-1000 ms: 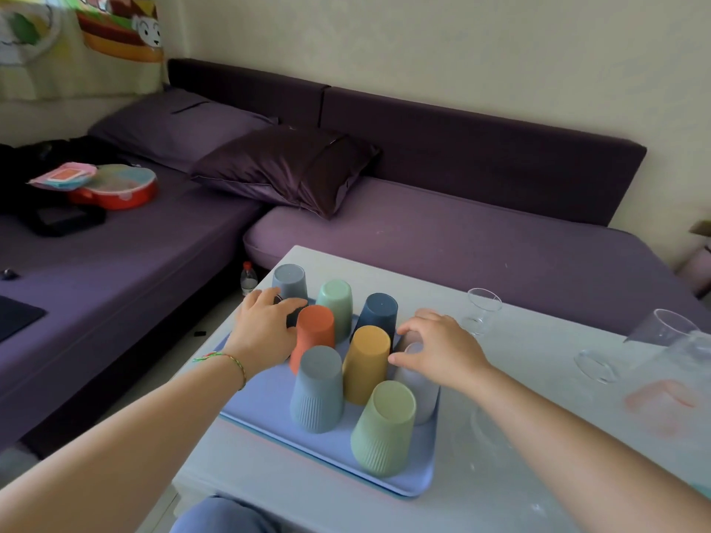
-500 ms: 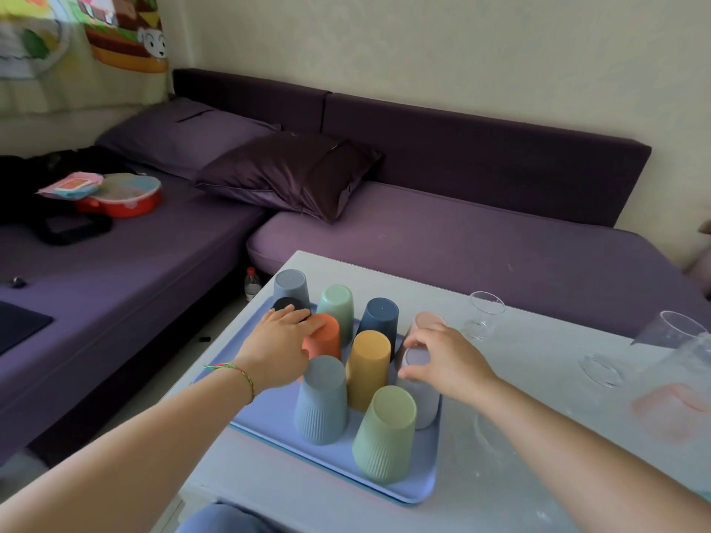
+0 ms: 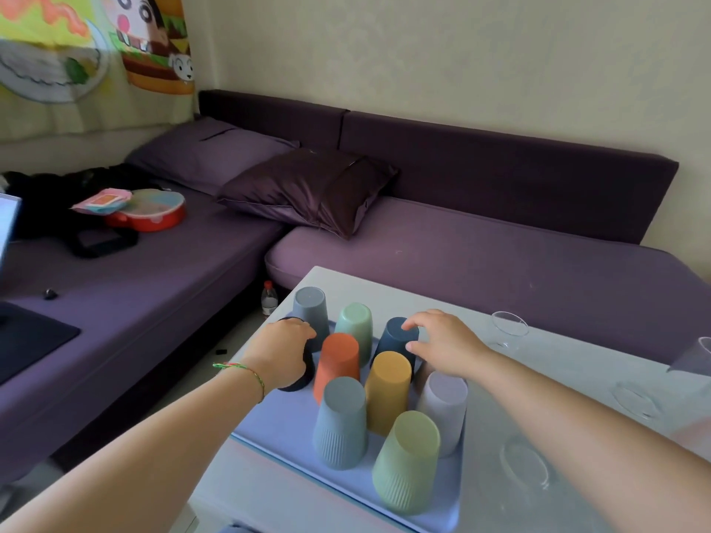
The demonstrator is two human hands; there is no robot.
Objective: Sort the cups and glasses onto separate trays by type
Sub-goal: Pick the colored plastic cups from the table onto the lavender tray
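Two hands over the tray [image 3: 277,421]: left hand [image 3: 284,352] curls round the black cup [image 3: 297,382], right hand [image 3: 442,344] pinches the navy cup [image 3: 392,342] top between thumb and bent fingers.

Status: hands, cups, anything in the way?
Left hand grips black cup. Right hand pinches navy cup. Cups upside down, packed close on tray. Glass off tray, on table.
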